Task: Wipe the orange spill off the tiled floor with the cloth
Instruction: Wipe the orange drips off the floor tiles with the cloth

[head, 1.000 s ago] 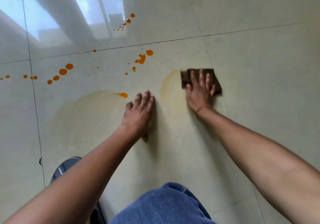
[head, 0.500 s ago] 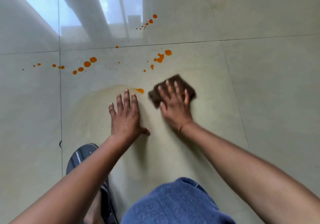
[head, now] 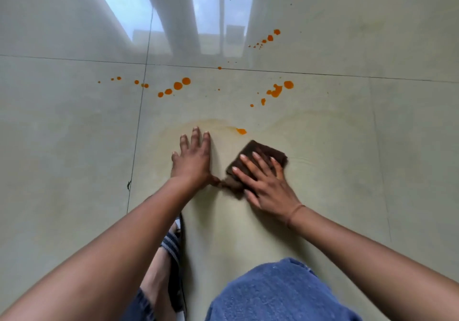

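Cloth, pulled back from the orange drop, lies under the right grip's flat fingers.

Head camera, looking steeply down, near floor.

Right hand slid cloth back beside left hand.
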Available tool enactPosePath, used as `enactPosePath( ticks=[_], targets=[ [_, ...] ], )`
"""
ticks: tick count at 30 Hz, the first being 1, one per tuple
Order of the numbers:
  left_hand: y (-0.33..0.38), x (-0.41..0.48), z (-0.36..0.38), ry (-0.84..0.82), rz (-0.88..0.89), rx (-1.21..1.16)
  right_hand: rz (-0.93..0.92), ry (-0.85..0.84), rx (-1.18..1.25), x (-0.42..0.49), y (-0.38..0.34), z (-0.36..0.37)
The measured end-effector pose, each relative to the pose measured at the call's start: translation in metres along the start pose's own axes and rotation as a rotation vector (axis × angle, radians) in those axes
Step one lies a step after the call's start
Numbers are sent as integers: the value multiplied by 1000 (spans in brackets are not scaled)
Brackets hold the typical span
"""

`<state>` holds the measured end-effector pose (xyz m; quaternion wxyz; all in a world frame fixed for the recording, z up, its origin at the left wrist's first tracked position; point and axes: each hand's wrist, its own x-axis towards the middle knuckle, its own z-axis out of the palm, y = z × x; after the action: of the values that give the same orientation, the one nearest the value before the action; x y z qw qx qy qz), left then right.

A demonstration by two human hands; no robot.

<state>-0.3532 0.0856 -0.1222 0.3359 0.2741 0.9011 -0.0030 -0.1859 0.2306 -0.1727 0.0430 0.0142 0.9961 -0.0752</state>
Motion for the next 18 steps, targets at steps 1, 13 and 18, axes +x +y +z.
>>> enactPosePath(
  ticks=[1, 13, 18],
  targets=[
    [1, 0, 0, -3, -6, -13, 8, 14, -5, -6, 12, -1],
    [-19, -10, -5, 41, -28, -3, 62, 6, 18, 20, 18, -8],
    [-37, -2, -22, -44, 21, 107, 190, -45, 94, 108, -14, -12]
  ],
)
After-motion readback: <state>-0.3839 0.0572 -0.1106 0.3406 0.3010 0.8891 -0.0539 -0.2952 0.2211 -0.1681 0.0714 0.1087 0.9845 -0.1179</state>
